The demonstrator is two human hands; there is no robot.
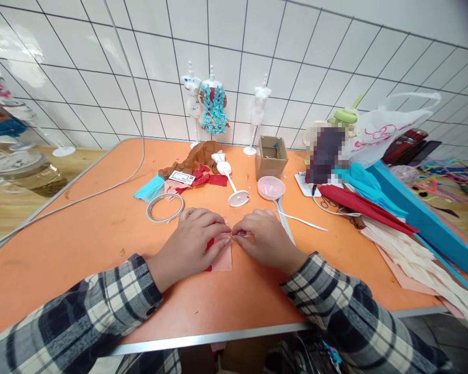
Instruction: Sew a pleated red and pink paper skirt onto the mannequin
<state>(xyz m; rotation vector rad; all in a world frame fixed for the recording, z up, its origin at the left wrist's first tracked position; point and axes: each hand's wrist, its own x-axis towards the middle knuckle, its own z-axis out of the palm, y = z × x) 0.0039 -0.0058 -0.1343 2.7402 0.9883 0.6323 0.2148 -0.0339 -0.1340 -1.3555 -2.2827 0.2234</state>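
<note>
A small piece of pink cloth point(225, 259) with red cloth along its left side lies flat on the orange table. Over its upper left part rests my left hand point(195, 240), thumb and forefinger pressed together on the cloth near its right edge. My right hand point(267, 240) meets that edge from the other side in a closed pinch; whatever tiny thing sits between its fingertips is too small to make out. Just beyond the left hand is a roll of tape point(150, 213). Behind the right hand are a pink bowl point(271, 188), a grey flat tool partly hidden, and a white strip point(304, 221).
A small white dress form lies with its round base point(238, 198) toward me, beside fabric scraps point(198, 158). Others stand at the wall, one in turquoise point(213, 110). A cardboard box point(271, 165) stands behind the bowl. Cloth pieces point(405, 249) crowd the right; a cable point(143, 140) crosses left.
</note>
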